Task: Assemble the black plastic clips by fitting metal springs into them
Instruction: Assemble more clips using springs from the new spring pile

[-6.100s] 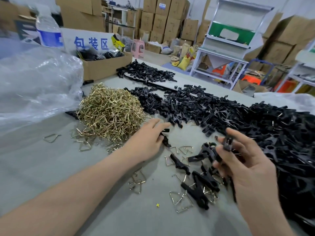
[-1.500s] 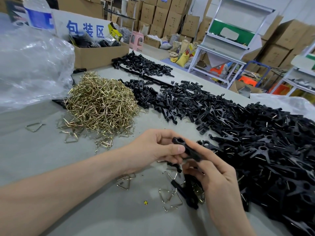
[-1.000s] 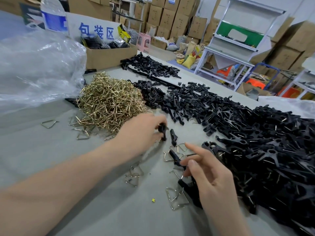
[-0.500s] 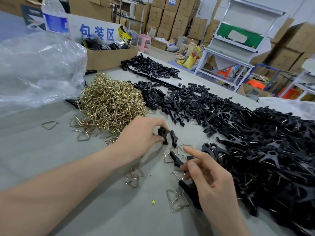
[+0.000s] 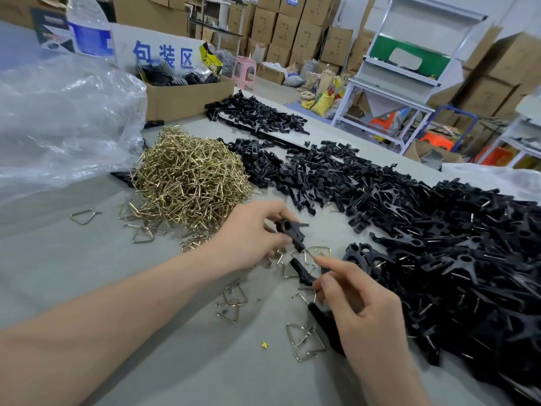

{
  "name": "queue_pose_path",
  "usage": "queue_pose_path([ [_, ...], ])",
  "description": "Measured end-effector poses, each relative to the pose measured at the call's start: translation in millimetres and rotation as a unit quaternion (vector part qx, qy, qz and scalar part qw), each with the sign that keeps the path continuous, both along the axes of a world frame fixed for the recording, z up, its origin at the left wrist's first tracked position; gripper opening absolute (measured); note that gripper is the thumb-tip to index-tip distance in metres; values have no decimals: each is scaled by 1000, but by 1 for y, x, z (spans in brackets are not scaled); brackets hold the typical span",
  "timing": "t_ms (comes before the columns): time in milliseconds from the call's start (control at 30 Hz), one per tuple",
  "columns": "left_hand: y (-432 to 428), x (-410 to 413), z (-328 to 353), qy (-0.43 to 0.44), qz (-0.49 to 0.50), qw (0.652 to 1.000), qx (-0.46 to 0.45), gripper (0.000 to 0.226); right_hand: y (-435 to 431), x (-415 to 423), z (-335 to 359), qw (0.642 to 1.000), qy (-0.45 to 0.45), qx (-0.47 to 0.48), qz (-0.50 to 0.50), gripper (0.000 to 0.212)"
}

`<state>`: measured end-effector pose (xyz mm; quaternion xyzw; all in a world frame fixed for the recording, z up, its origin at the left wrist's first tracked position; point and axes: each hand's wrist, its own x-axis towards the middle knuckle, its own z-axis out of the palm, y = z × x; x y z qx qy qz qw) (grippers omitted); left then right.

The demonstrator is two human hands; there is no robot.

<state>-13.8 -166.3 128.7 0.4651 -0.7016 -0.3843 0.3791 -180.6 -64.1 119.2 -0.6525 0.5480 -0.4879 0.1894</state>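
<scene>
Left hand [image 5: 251, 234] pinches clip [image 5: 292, 231], right hand [image 5: 363, 312] grip unclear near spring [image 5: 322, 249] at clip's 4 o'clock; a misaligned spring could ping off.

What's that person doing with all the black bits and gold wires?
Someone is putting clips together at a grey table. The left hand pinches one black clip piece. The right hand reaches to the loose springs beside it; whether it has one yet is unclear. A heap of gold springs and a big heap of black clips lie nearby.
</scene>
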Motion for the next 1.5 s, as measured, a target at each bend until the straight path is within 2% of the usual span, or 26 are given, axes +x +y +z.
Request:
queue_pose_path([
  [100,-4,2,4,17,43,997,-56,26,-5,7,3,988,127,-59,-58,21],
  [167,-7,5,6,54,49,996,-57,24,-12,18,7,974,211,-60,-56,20],
  [300,-7,7,6,79,56,994,-56,24,-39,49,7,933,356,46,12,35],
  [367,-7,7,6,89,59,993,-53,26,-52,59,5,906,415,84,-5,30],
  [400,-6,7,6,92,60,993,-53,26,-57,61,6,905,415,98,-15,26],
  [500,-7,5,5,77,52,994,-63,28,-64,62,7,926,353,131,-28,17],
  [667,-6,4,4,57,48,994,-85,27,-63,58,13,949,257,182,-16,18],
  [867,-7,5,4,56,53,994,-80,28,-48,46,15,945,279,173,-7,20],
  [967,-5,3,3,60,48,994,-77,27,-43,42,18,973,191,125,2,20],
  [1033,-4,3,3,75,40,994,-74,28,-37,34,22,989,122,70,-36,24],
  [1100,-1,2,5,107,16,993,-50,30,-27,21,25,996,11,34,-85,23],
  [1233,9,-6,7,166,-78,983,23,33,-12,-1,19,982,-122,-8,-146,17],
  [1367,16,-12,8,146,-130,979,49,31,-10,-5,17,960,-232,-23,-154,18],
  [1500,20,-13,11,137,-143,979,47,30,-9,-7,19,949,-284,2,-133,17],
])
